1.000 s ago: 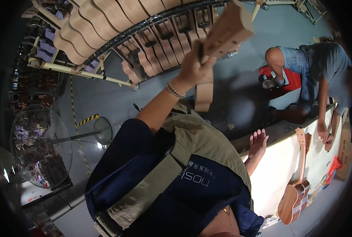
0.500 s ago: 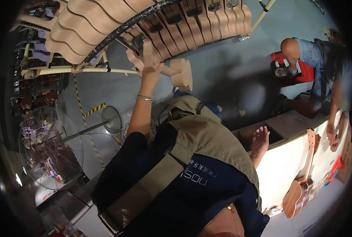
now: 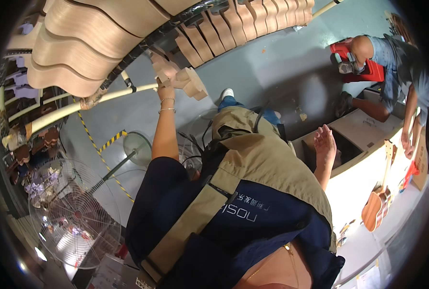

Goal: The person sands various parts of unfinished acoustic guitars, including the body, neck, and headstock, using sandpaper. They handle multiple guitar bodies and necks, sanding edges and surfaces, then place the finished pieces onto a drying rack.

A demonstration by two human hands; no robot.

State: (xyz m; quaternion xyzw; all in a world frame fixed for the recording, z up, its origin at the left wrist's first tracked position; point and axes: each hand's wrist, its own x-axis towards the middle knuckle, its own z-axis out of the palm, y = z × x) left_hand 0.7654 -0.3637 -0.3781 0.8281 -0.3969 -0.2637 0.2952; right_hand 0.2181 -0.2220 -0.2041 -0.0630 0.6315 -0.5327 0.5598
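Toward eleven o'clock, your left grip (image 3: pixel 165 90) clamps the pale, waisted wooden ukulele (image 3: pixel 192 84) by its neck, aptly (likely light, stiff, dentable).

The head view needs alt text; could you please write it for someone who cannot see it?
A person's left hand holds an unfinished wooden instrument beside a rack of wooden bodies; the right hand is open and empty. A brown guitar and a co-worker are at right, a fan at left.
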